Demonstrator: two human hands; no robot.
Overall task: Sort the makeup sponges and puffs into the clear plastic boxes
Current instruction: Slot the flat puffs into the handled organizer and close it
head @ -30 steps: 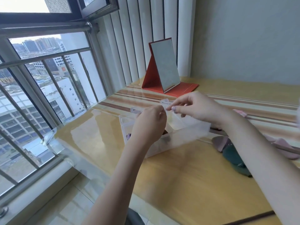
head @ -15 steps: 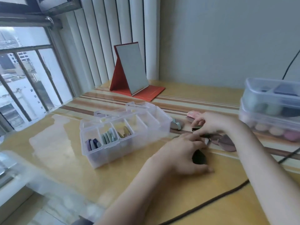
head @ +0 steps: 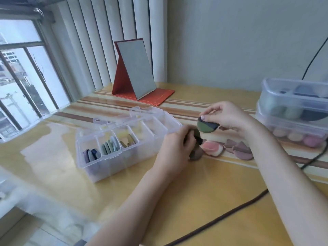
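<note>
A glossy yellow worktop (head: 124, 189) with brown and cream stripes is running along a window (head: 21, 71) on the left, vertical blinds (head: 99, 41) hanging in the corner and a grey wall (head: 230, 41) standing behind. A red folding mirror (head: 136, 71) is sitting upright at the back. The open divided box (head: 124, 139) is lying left of centre — flat puffs are standing on edge in its three nearest compartments. The right hand (head: 229, 118) is pinching a green-and-navy puff (head: 206, 126) above the worktop; the left hand (head: 177, 148) is gripping dark puffs (head: 196, 139) beside the box. A pink puff (head: 213, 148) and mauve puffs (head: 239, 150) are lying loose just right of it. Two stacked lidded boxes (head: 292, 110) are holding sponges at the far right — a dark cable (head: 230, 215) is crossing the front.
</note>
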